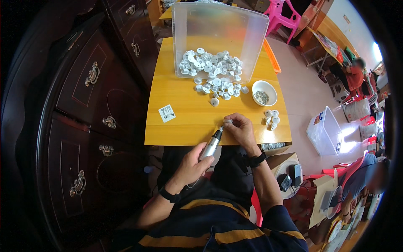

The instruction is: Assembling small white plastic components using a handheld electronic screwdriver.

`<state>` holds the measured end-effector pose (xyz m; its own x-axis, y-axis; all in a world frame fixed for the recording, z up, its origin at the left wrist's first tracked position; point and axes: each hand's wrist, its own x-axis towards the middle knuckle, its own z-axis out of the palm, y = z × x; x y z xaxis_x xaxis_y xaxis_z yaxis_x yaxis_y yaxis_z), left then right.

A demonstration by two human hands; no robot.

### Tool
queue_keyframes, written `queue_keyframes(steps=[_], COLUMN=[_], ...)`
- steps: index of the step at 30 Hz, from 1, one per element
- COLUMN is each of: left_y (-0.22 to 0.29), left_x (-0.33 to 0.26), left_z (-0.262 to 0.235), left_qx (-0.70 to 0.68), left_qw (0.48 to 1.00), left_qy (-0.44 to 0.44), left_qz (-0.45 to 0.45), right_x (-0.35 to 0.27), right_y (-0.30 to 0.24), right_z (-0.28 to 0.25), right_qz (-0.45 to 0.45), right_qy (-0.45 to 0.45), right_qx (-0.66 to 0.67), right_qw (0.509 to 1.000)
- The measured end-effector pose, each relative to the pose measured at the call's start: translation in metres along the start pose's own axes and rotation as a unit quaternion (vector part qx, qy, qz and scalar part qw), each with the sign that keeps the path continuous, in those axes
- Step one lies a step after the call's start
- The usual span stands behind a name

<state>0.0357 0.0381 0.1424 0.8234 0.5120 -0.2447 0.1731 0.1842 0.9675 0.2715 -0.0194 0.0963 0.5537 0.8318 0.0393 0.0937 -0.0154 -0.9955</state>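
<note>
My left hand (194,163) is wrapped round a silver electric screwdriver (210,148) with a black nose, tilted up and to the right. A thin cord hangs from its lower end. At the table's near edge, my right hand (241,129) pinches a small whitish part (228,121) against the driver's tip; the fingers hide most of it. Beyond the hands lies a loose pile of white round plastic parts (217,83). Small metal screws (262,97) fill the bottom of a white bowl (271,89). Several more white parts (274,120) sit apart, right of my right hand.
A clear plastic bin (220,29), tipped open toward me, holds many white parts on the yellow table (184,132). A white label (167,113) lies left. Dark drawers (84,109) flank the table; an empty clear tub (325,132) stands on the floor right. Other people sit farther right.
</note>
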Motion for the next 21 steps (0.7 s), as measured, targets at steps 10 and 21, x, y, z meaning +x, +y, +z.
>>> queue_keyframes(steps=[10,21], left_y=[0.008,0.001], left_x=[-0.001,-0.004], left_z=[-0.003,0.002], left_qx=[-0.049,-0.053], left_qw=[0.998,0.997], left_qy=[-0.034,-0.046], left_qz=[-0.02,-0.007], right_x=[0.001,-0.012], right_y=[-0.005,-0.029], right_z=[-0.004,-0.028], right_qz=[0.019,-0.034], right_qy=[-0.014,0.076], right_qx=[0.053,-0.233], right_qw=[0.998,0.969])
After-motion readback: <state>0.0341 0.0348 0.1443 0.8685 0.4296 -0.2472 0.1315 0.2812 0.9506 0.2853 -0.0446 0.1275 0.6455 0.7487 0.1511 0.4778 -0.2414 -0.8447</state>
